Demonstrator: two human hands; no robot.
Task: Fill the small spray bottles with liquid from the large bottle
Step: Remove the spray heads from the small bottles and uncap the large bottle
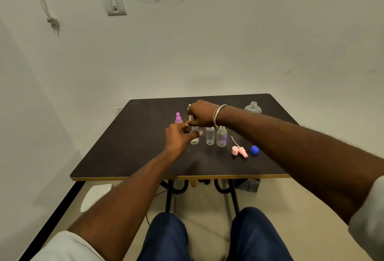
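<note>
I see the left hand (178, 137) gripping a small clear bottle (195, 139) at the middle of the table (124, 156); the right hand (201, 115) pinches a white spray top (190, 117) above it; the large bottle (252, 108) stands far right

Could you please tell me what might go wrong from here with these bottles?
1. The right hand pinches a white top above the small bottle gripped by the left hand. Its bangles hang close to two open bottles and could tip them.
2. The large bottle stands uncapped near the far edge of the table, so a knock might spill it.
</note>
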